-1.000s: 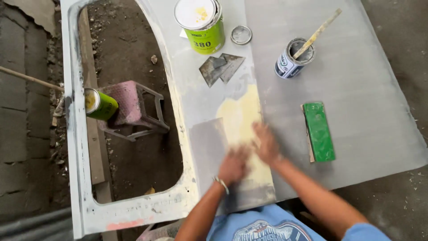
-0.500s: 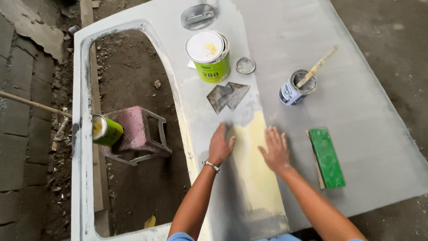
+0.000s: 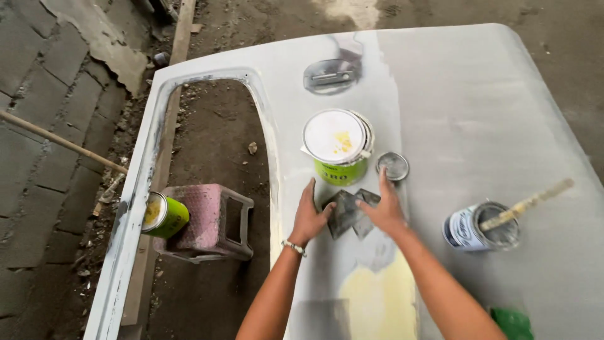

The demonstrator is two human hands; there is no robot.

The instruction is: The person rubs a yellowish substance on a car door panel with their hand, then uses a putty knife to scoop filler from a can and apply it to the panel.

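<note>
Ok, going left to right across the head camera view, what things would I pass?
Wooden stick → green can on its side → pink stool → left hand → right hand → open tin with a stir stick

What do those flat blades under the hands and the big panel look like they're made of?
The blades look like thin sheet metal, dull grey and smeared, with straight cut edges. The panel looks like pressed sheet metal under matte grey primer, with a pale yellow filler patch; the coating hides the base, so that part is a guess.
</note>
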